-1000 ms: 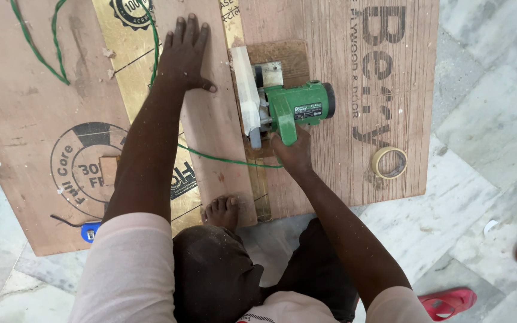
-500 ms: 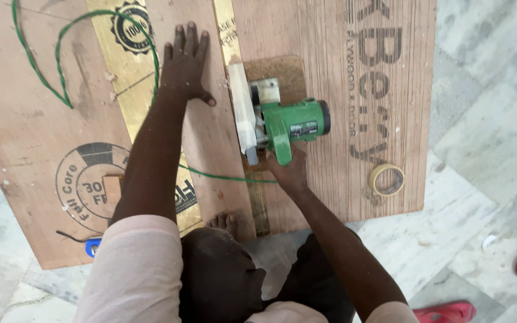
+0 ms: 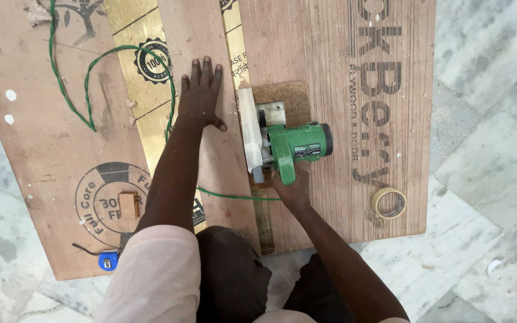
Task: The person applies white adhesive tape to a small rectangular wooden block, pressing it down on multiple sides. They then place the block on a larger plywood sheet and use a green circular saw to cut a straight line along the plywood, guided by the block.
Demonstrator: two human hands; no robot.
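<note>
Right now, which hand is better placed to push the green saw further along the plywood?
The right hand. It already grips the green saw at its handle. The left hand lies flat, fingers spread, on the plywood beside the saw, apart from it, pressing the sheet down.

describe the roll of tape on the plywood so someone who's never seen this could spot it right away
Start from the big brown plywood sheet lying on the pale marble floor, and go to its near right corner. There, right of the green circular saw held by the right hand, lies the tape roll: a small, flat, beige ring, the only round loose thing there.
</note>
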